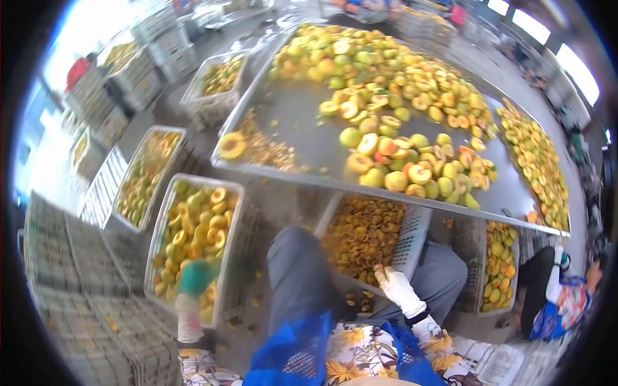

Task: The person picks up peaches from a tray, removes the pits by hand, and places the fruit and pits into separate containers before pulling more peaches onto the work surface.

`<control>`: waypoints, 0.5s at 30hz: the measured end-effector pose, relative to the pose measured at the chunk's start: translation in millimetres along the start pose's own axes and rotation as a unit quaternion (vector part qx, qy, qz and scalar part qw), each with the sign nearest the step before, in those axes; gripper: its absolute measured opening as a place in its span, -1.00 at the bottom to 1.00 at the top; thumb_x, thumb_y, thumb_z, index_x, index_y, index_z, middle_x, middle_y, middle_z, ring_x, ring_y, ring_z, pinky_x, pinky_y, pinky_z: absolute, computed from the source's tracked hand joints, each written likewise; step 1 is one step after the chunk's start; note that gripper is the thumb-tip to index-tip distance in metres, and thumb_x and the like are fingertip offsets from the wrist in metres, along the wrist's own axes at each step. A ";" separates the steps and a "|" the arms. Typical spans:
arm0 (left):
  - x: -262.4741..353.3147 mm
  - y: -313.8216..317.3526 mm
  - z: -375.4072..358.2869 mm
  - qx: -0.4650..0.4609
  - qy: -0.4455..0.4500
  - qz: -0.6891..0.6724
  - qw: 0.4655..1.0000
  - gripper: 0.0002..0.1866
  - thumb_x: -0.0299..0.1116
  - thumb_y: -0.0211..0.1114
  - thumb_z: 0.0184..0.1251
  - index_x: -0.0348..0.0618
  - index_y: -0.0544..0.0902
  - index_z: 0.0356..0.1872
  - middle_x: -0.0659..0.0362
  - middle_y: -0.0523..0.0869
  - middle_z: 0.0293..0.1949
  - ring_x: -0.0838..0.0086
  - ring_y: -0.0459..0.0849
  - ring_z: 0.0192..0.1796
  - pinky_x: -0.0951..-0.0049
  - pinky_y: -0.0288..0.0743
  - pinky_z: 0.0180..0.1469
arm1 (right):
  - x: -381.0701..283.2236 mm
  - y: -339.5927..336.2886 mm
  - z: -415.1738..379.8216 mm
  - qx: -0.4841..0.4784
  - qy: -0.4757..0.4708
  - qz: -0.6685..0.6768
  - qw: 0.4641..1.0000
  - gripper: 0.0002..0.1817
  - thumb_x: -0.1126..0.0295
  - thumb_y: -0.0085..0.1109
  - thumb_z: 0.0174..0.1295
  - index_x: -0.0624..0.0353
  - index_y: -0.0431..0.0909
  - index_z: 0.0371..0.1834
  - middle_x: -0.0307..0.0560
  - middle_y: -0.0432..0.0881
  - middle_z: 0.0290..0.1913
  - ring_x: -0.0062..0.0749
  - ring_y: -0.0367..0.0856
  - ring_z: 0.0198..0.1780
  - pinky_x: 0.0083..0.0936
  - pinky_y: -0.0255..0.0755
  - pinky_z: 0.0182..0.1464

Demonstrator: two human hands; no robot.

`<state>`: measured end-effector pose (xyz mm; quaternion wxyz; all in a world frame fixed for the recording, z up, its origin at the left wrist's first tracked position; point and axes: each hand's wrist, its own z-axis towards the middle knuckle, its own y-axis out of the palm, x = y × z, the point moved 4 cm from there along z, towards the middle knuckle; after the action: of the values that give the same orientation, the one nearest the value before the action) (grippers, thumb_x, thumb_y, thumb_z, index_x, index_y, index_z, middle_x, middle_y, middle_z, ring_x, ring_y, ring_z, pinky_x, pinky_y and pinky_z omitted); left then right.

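My left hand (198, 278), in a green glove and smeared by motion, is over a pale plastic crate (235, 257) of halved yellow peaches (193, 219). Whether it touches or holds any of them cannot be made out. My right hand (394, 287), in a white covering with bare fingertips, is at the near edge of a crate (415, 239) between my knees. Its fingers are pinched together, and a small dark thing at their tips is too small to name. Brownish-orange peach scraps (367, 231) fill that crate.
A metal table (290, 116) ahead bears heaps of whole and halved peaches (412, 83), with pits (264, 145) at its left end. More filled crates (149, 177) stand to the left, stacked crates (84, 302) near my left side. Another person (570, 296) sits at the right.
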<state>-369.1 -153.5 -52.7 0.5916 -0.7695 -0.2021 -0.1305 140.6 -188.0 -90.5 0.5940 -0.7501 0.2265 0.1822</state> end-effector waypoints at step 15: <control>344.8 97.0 240.7 -0.036 0.147 -0.451 0.879 -0.49 -0.20 0.37 0.05 -0.27 0.54 0.01 -0.01 0.72 -0.27 0.22 0.71 -0.32 0.34 0.54 -0.42 | 31.4 -56.1 -23.2 0.109 0.005 0.170 0.979 -0.62 0.10 0.03 0.34 0.21 0.52 -0.04 0.32 0.62 -0.27 0.28 0.58 -0.16 -0.08 0.47 -0.16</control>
<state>-28.3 111.2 -48.2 0.4635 -0.5876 -0.4333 -0.5021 197.9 -203.7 -56.9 0.6314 -0.6323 0.3719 0.2512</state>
